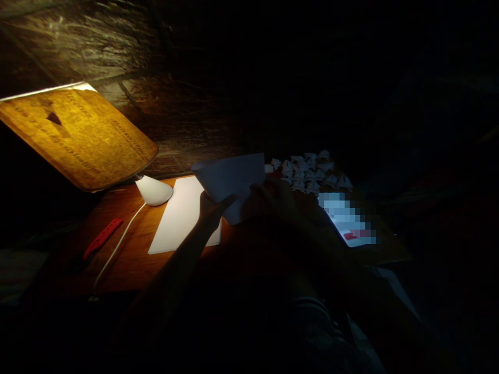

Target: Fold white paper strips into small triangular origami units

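Note:
In a dark room, both my hands hold a white sheet of paper (pixel 234 176) up above a wooden table (pixel 132 259). My left hand (pixel 212 208) grips the sheet's lower left edge, fingers closed on it. My right hand (pixel 273 200) pinches the lower right part of the same sheet. Below the raised sheet a flat white paper (pixel 179 218) lies on the table. A cluster of several small folded white paper triangles (pixel 312 174) sits behind my right hand.
A white lamp base (pixel 154 189) with a cord (pixel 117 244) stands at the left under a lit yellow-brown board (pixel 78 135). A red tool (pixel 103 238) lies near the table's left edge. A glowing phone screen (pixel 346 218) lies at the right.

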A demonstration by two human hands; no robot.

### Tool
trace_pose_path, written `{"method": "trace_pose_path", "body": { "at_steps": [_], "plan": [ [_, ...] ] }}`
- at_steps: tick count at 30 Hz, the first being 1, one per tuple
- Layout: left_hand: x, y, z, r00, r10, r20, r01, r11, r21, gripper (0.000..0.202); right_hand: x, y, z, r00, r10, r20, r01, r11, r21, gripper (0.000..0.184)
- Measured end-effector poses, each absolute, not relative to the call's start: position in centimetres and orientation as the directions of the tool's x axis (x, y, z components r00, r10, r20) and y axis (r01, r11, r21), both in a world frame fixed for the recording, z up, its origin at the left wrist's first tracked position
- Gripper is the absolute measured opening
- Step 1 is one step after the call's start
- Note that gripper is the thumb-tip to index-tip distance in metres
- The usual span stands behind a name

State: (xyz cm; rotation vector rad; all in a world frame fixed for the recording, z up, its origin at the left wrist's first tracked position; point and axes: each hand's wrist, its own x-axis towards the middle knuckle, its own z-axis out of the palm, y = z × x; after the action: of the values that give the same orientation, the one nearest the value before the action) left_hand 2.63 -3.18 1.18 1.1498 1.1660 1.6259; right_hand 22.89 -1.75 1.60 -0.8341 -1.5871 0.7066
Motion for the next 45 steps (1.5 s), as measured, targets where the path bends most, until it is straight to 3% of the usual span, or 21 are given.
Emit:
{"method": "trace_pose_path", "body": {
  "at_steps": [6, 12, 20, 45],
  "plan": [
    [2.5, -3.0, 1.0, -0.251, 0.944, 0.216, -0.079, -0.242, 0.967, 0.058, 22.7, -1.7, 1.9, -0.055, 0.811, 0.583, 0.100, 0.585, -0.805, 0.042],
    [2.5, -3.2, 1.0, -0.243, 0.941, 0.235, -0.042, -0.252, 0.967, 0.054, 22.6, -1.5, 3.7, 0.015, 0.805, 0.593, 0.037, 0.592, -0.805, 0.041],
    [2.5, -3.0, 0.8, -0.234, 0.947, 0.220, -0.043, -0.236, 0.971, 0.058, 22.9, -1.4, 5.4, 0.081, 0.767, 0.637, 0.069, 0.633, -0.771, 0.050],
    [2.6, -3.1, 0.9, -0.240, 0.944, 0.226, -0.079, -0.251, 0.965, 0.052, 23.2, -1.7, 5.5, 0.075, 0.776, 0.627, 0.085, 0.621, -0.779, 0.049]
  ]
}}
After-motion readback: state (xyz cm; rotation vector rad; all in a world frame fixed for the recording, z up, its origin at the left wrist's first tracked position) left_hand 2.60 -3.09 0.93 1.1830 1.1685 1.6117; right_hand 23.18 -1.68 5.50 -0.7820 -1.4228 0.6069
